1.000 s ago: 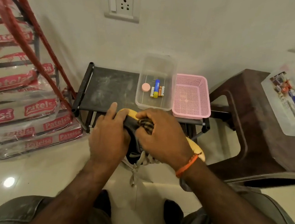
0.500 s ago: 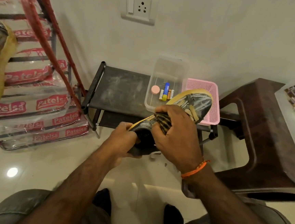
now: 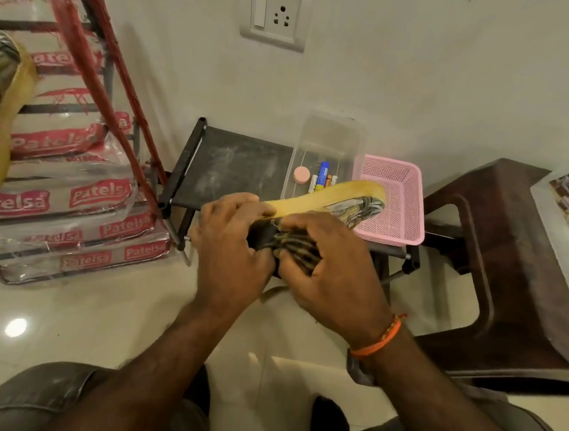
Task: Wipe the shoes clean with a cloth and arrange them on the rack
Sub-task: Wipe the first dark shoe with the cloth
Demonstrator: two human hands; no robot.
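Fingers of left hand (image 3: pixel 230 245) grip shoe (image 3: pixel 332 202); right hand (image 3: pixel 329 274) fingers clutch cloth (image 3: pixel 295 247) against it.

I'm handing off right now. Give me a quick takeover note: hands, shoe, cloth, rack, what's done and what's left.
Left hand grips the shoe at its heel end, held above the floor with its yellow sole turned up.
Right hand holds the striped cloth against the shoe.
Rack carries a clear box and a pink basket, no shoes.
Done: wiping under way.
Left: finish wiping, set the shoe on the rack.

Yellow-soled shoe (image 3: pixel 329 198) tilted above black rack (image 3: pixel 232 169), striped cloth (image 3: pixel 295 247) against it
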